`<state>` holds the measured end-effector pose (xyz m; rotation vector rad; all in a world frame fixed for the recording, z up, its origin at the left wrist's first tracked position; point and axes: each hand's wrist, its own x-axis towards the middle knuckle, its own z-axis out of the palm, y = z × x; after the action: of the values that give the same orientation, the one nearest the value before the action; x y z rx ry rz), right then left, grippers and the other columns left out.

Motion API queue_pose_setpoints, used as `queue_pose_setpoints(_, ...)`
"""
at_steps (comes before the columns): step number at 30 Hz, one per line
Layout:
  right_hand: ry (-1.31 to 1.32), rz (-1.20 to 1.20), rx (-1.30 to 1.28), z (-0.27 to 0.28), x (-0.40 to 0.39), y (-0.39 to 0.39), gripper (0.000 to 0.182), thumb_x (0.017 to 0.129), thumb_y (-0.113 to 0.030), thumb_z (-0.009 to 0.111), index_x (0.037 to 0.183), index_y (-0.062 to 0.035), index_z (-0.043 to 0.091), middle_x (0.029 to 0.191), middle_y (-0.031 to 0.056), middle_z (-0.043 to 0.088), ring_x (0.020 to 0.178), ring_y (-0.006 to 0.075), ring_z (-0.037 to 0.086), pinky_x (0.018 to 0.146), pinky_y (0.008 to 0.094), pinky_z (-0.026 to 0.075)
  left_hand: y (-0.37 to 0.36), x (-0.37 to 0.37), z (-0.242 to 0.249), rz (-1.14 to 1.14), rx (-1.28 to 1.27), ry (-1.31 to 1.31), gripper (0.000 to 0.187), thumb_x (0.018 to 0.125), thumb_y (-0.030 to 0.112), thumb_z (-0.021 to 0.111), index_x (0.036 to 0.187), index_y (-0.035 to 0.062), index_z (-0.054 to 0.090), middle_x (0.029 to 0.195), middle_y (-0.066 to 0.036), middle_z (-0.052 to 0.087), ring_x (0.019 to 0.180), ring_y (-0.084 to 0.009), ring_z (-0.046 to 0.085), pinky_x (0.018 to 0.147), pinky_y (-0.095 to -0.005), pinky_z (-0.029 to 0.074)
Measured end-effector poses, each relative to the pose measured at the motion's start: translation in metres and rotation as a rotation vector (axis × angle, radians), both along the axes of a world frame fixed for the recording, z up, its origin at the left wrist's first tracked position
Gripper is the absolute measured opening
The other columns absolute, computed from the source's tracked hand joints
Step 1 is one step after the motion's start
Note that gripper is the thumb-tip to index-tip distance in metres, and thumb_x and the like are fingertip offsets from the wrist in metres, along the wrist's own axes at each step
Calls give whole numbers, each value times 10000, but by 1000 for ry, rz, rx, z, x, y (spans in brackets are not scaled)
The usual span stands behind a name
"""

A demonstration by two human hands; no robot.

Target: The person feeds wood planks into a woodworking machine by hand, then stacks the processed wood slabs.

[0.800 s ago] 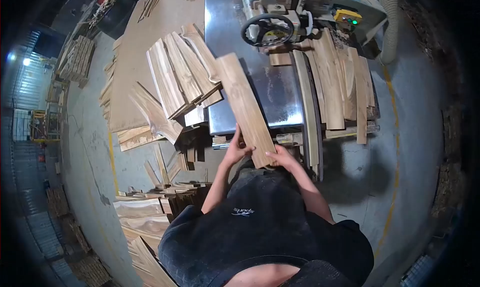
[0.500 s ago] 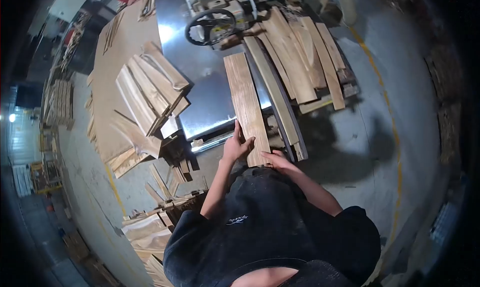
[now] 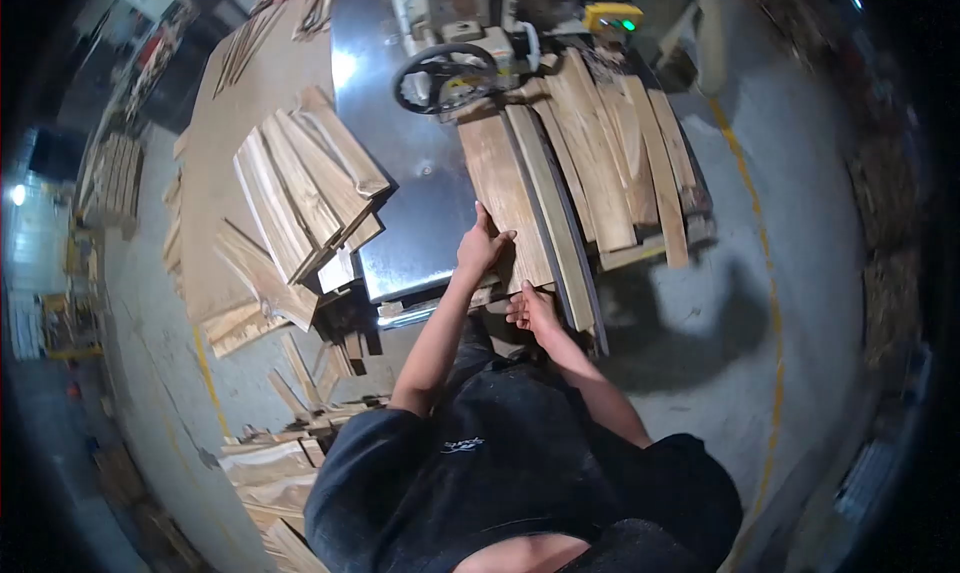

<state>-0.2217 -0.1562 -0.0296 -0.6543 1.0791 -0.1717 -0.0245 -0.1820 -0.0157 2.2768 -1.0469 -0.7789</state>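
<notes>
The left grip [image 3: 485,247] touches a long, flat, light-brown wooden board [image 3: 508,195].

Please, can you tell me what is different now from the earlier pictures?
The board has moved forward, toward the machine, and now lies alongside the long strip. The left hand went forward with it, at its left edge. The right hand seems loosened at the near end; contact is unclear. The left stack looks unchanged.

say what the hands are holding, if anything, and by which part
The left hand holds a board by its left edge, thumb on top. The right hand is at the near end; whether it grips cannot be told.
</notes>
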Motion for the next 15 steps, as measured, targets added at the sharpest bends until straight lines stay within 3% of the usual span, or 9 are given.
queue_pose_setpoints(1,16,48,-16,0,9,-10,434,982,-484,479,900,-78,609,699,42,647,581,129,628,483,254,427,-7,9,7,-2,34,25,1079,768,552,712,1514,38,127,1081,-313,632,1010,-461,621,835,-468,506)
queue_pose_setpoints(4,116,-81,-39,14,43,-38,347,969,-371,561,849,-49,608,589,-24,471,450,77,450,363,199,287,-33,37,11,24,43,38,999,799,523,682,1498,24,174,1064,-286,644,974,-455,629,817,-481,510)
queue_pose_setpoints(5,129,-22,-51,12,54,-46,347,969,-371,561,849,-49,608,589,-24,471,450,77,450,363,199,287,-40,51,10,-10,45,22,967,811,515,667,1491,18,191,1050,-276,650,961,-450,632,813,-488,510)
queue_pose_setpoints(7,161,-221,-49,-1,76,-55,324,964,-353,574,840,-55,604,596,-25,465,445,73,433,350,203,278,-47,86,15,-106,8,-54,793,840,487,626,1448,70,336,982,-243,674,906,-420,650,782,-478,527)
queue_pose_setpoints(9,201,-244,-80,-12,92,-67,330,950,-337,595,800,-43,603,598,-2,511,433,90,462,337,215,285,-49,133,43,-98,57,50,713,786,408,685,1385,123,422,1077,-237,656,1037,-413,619,832,-508,509)
queue_pose_setpoints(11,236,-259,-80,-14,107,-79,317,951,-351,595,822,-62,594,610,-19,495,461,74,465,348,209,287,-45,168,56,127,26,-368,660,723,279,724,1320,113,498,1318,-257,524,1235,-450,473,955,-557,422)
queue_pose_setpoints(13,262,-259,-142,-4,117,-84,321,942,-368,608,825,-69,598,618,-23,509,481,75,480,360,207,298,-33,211,34,395,-119,-680,718,697,248,755,1355,149,487,1417,-303,364,1329,-493,329,1031,-604,325)
queue_pose_setpoints(15,172,-245,-125,-6,122,-98,323,940,-377,610,825,-76,600,626,-27,522,497,75,488,368,203,298,-18,245,23,520,-26,-798,735,677,197,748,1360,133,482,1419,-358,308,1326,-509,326,1049,-605,316)
